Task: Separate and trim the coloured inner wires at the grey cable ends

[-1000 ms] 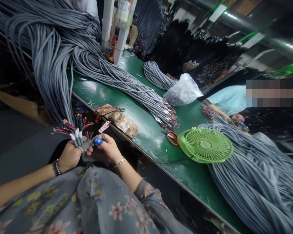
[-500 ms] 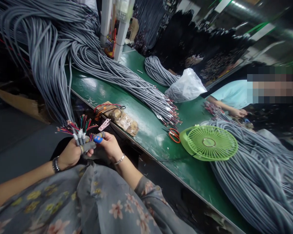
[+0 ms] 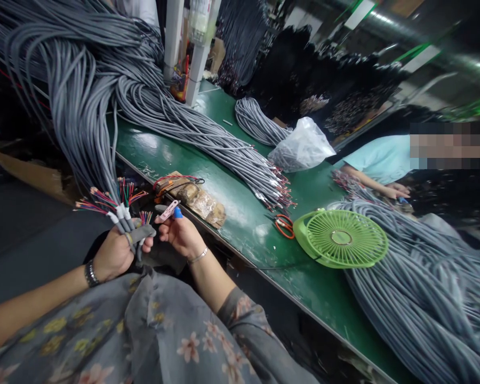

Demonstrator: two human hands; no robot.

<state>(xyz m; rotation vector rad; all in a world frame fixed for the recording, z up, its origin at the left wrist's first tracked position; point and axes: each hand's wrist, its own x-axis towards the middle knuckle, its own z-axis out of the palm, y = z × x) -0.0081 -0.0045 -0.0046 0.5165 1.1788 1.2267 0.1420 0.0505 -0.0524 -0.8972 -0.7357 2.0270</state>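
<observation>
Several cables sit clamped in your left hand near the table, their wires pointing away from you | your right hand is nearer the table; can't tell whether it grips anything

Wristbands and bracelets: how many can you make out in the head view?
2: a dark wristband around the wrist of the left hand, and a silver bracelet around that of the right hand. Any near the co-worker's hands would be too small to tell.
</observation>
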